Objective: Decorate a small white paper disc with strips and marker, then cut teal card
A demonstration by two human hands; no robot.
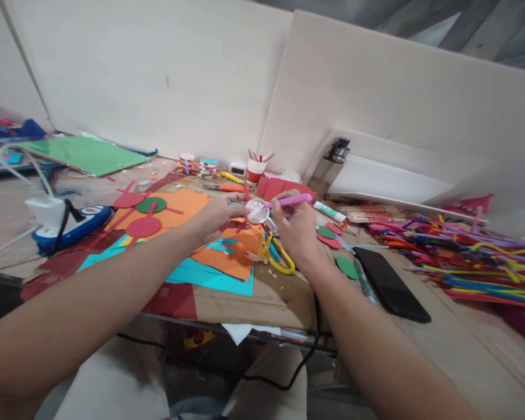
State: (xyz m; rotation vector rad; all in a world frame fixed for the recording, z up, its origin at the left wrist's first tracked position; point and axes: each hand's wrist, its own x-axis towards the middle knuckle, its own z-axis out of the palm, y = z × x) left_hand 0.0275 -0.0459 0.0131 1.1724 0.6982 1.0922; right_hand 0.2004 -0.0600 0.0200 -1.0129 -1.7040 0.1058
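Note:
My left hand point(221, 214) is closed on the edge of a small round white piece point(256, 212) that looks like the base of a paper cup. Pink lines run across its face, and narrow red strips stick out around it. A pink marker point(292, 200) is gripped in my right hand point(296, 224), its tip at the right side of the white face. Just below my hands lie yellow-handled scissors point(282, 261), partly covered. Orange paper point(227, 261) and turquoise paper point(240, 287) spread beneath my left hand.
Red paper circles point(144, 227) with strips lie left, near a blue-and-white power strip point(97, 217). Decorated cups point(207, 168) and a cup of markers point(256, 170) stand behind. Rightward are a glue stick point(329, 211), a black phone point(391, 284) and many pipe cleaners point(476, 256).

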